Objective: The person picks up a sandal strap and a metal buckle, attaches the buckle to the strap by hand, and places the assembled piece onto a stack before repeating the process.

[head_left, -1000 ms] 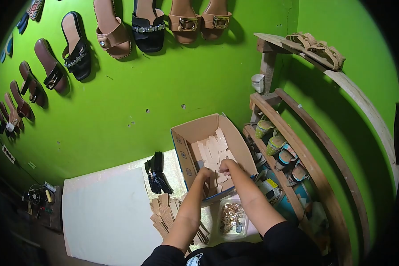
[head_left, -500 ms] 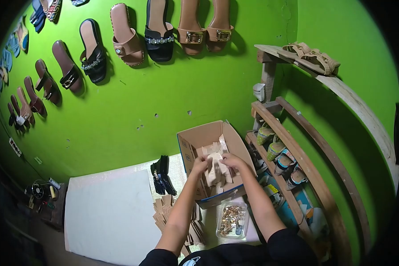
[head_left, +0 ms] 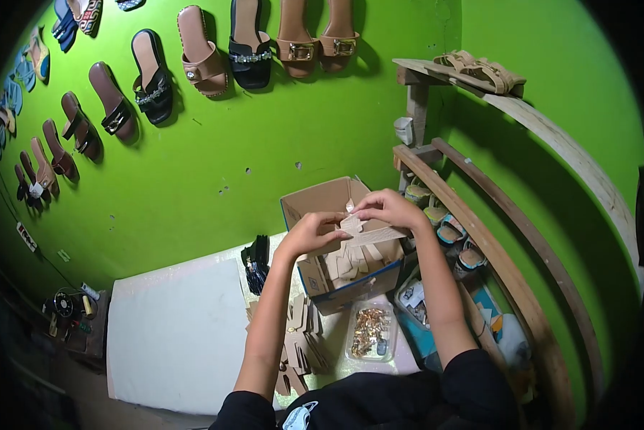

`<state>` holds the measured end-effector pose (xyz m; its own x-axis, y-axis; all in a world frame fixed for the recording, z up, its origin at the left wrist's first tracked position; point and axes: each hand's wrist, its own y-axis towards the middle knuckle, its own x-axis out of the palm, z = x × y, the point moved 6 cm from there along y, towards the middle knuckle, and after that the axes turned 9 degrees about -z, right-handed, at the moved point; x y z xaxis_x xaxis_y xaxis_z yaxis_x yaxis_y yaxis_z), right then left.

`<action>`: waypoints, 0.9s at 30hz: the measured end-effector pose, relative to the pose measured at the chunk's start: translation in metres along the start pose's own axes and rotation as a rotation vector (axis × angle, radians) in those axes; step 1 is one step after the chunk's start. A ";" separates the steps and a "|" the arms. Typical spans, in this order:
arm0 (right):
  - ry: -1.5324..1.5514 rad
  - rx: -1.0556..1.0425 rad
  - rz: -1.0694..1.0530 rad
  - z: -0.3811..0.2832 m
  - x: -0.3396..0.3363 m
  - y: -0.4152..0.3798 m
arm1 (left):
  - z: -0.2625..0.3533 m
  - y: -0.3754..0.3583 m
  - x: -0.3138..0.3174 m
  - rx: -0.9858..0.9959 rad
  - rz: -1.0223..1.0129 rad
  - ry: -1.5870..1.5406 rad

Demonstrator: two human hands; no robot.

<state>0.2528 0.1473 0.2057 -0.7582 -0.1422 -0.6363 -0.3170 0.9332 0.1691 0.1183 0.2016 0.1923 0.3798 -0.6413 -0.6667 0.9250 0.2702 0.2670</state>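
Cardboard box [head_left: 313, 199] sits open near the green wall [head_left: 157, 215], with pale pieces [head_left: 351, 265] piled inside. Right above that box, the left hand [head_left: 311, 233] pinches a tan strip [head_left: 383, 235] with its thumb and fingers. The right hand [head_left: 390, 208] is pinching too, close by the left one, and the strip pokes out below it. I can't tell if they hold one piece or more. On the person's side of the box is a clear tub [head_left: 350, 350] with shiny bits [head_left: 371, 326]. Left of the tub, near the box, lie brown cutouts [head_left: 304, 337]. Dark strips [head_left: 256, 265] lie left of the box. Sandals [head_left: 250, 64] hang high above the box.
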 end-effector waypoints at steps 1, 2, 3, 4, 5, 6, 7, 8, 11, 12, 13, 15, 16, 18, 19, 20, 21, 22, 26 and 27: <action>0.038 0.023 0.004 -0.002 0.001 -0.002 | 0.001 0.001 0.005 -0.014 -0.085 -0.006; 0.043 0.030 0.005 -0.006 0.005 -0.004 | 0.001 -0.002 0.009 -0.016 -0.090 -0.012; -0.070 -0.014 0.103 -0.014 0.002 -0.008 | -0.006 -0.004 0.013 -0.108 -0.081 -0.117; -0.184 -0.059 0.201 -0.020 0.000 -0.013 | -0.014 -0.008 0.017 -0.201 -0.072 -0.220; -0.349 -0.054 0.308 -0.023 -0.002 -0.018 | -0.021 -0.010 0.021 -0.162 -0.057 -0.283; -0.346 -0.050 0.306 -0.025 0.000 -0.022 | -0.023 -0.014 0.026 -0.165 -0.059 -0.286; -0.378 -0.133 0.465 -0.035 -0.002 -0.032 | -0.026 -0.020 0.029 -0.171 0.017 -0.378; -0.407 -0.213 0.623 -0.044 -0.003 -0.045 | -0.031 -0.027 0.032 -0.180 0.093 -0.470; -0.277 -0.183 0.700 -0.034 0.014 -0.069 | -0.041 -0.044 0.055 -0.210 0.214 -0.634; -0.235 -0.177 0.732 -0.029 0.023 -0.078 | -0.044 -0.052 0.063 -0.181 0.296 -0.791; -0.185 -0.146 0.719 -0.025 0.034 -0.085 | -0.046 -0.060 0.074 -0.185 0.305 -0.828; -0.119 -0.083 0.657 -0.005 0.058 -0.096 | -0.050 -0.078 0.095 -0.228 0.320 -0.869; -0.066 -0.041 0.604 0.005 0.072 -0.102 | -0.050 -0.087 0.105 -0.249 0.339 -0.898; 0.068 0.063 0.558 0.024 0.099 -0.116 | -0.054 -0.107 0.127 -0.294 0.361 -0.939; 0.109 0.114 0.507 0.035 0.113 -0.121 | -0.062 -0.118 0.137 -0.308 0.379 -0.946; 0.149 0.162 0.456 0.046 0.126 -0.127 | -0.069 -0.128 0.147 -0.321 0.399 -0.952; 0.106 0.192 0.400 0.050 0.136 -0.132 | -0.073 -0.137 0.156 -0.344 0.426 -0.983; 0.185 0.245 0.375 0.051 0.146 -0.135 | -0.076 -0.145 0.163 -0.354 0.424 -0.990; 0.005 0.240 0.212 0.071 0.190 -0.149 | -0.092 -0.177 0.183 -0.456 0.460 -0.955; -0.087 0.313 0.121 0.074 0.202 -0.153 | -0.091 -0.181 0.186 -0.473 0.444 -0.943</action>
<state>0.1906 0.0007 -0.0041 -0.7240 -0.0084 -0.6897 -0.0276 0.9995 0.0168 0.0205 0.0987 -0.0439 0.7127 -0.6509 0.2614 0.6871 0.7229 -0.0734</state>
